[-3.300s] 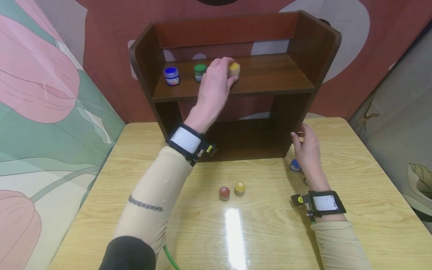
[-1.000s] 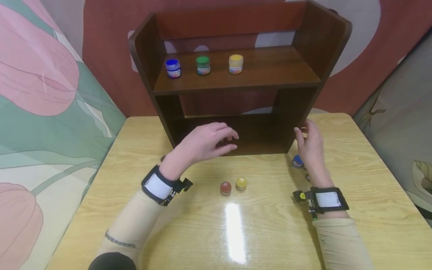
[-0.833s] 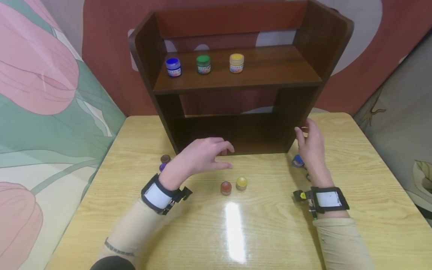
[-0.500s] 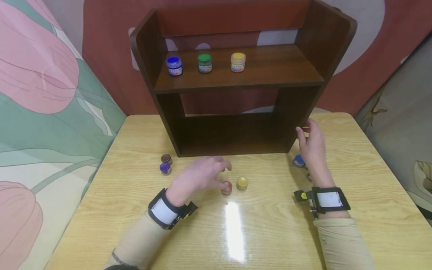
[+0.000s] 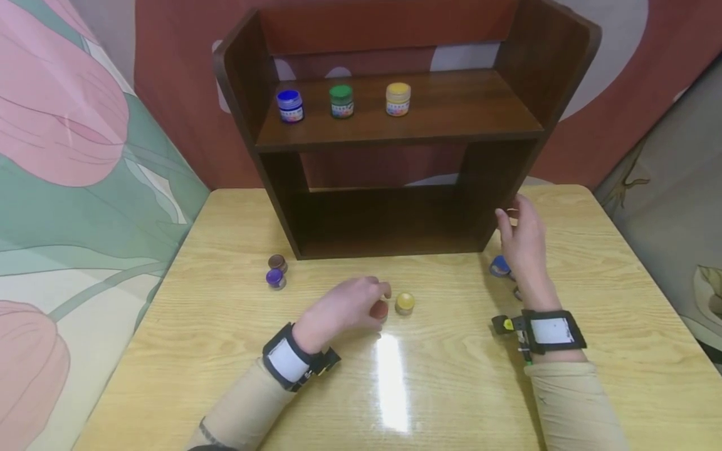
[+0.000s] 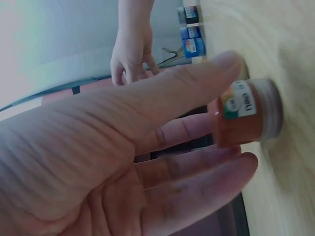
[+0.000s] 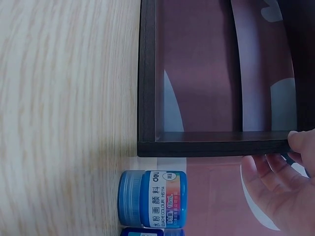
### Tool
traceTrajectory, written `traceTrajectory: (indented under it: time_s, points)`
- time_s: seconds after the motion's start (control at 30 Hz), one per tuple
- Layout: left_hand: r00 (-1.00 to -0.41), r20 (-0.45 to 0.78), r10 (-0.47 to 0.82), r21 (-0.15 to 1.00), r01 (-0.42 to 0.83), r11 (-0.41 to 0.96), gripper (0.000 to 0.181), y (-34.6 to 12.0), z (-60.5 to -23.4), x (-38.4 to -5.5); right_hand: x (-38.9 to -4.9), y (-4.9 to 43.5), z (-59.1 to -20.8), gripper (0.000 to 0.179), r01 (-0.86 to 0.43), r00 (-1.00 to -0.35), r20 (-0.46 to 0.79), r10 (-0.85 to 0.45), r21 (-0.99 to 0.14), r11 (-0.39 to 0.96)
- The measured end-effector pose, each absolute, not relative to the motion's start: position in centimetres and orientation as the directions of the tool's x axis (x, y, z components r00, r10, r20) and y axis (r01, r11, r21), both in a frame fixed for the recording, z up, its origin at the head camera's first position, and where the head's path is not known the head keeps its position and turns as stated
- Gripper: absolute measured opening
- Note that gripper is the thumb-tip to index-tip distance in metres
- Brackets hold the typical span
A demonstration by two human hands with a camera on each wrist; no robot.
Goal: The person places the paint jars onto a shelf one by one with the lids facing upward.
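Observation:
In the head view my left hand is low over the table, thumb and fingers around a small red paint jar. The left wrist view shows this paint jar pinched between thumb and fingers, its clear lid facing the tabletop; whether it touches is unclear. Just right of it stands a yellow paint jar. My right hand grips the right side panel of the dark brown shelf. In the right wrist view, its thumb lies on the panel's edge and its fingers are on the outer side.
Blue, green and yellow jars stand on the upper board. Brown and purple jars sit left on the table. Blue jars stand beside the shelf's right side, below my right hand.
My left hand has let go of the yellow jar on the upper board, come down to the table and taken hold of the red paint jar. My right hand stays on the shelf.

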State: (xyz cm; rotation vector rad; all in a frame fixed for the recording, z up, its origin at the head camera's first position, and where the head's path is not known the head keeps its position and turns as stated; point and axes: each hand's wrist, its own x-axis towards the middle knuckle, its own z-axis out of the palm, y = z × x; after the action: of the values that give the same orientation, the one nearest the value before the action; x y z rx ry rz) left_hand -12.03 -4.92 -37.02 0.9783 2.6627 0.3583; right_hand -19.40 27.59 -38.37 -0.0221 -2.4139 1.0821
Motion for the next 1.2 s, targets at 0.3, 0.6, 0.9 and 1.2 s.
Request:
traceTrajectory:
  time_s: [0.3,0.6,0.9,1.2]
  points:
    - [-0.758,-0.135,0.638,0.298,0.583,0.756,0.020,-4.1,-37.9,-11.8,-19.3,27.5,-38.3,0.041,-0.181,-0.881,0.427,0.206,-0.705,0.686]
    - [-0.758,-0.066,0.648,0.268,0.612,0.744,0.013,-4.1,-38.2,-11.8,-19.4,27.6,-38.4,0.041,-0.171,-0.882,0.422,0.211,-0.703,0.690]
    - [-0.754,-0.008,0.657,0.236,0.637,0.733,0.012,-4.9,-38.4,-12.7,-19.5,27.6,-38.4,0.040,-0.173,-0.880,0.426,0.210,-0.699,0.694]
    - [-0.737,0.103,0.668,0.288,0.665,0.690,0.012,-5.4,-38.4,-13.0,-19.5,27.7,-38.6,0.040,-0.179,-0.878,0.432,0.206,-0.695,0.696]
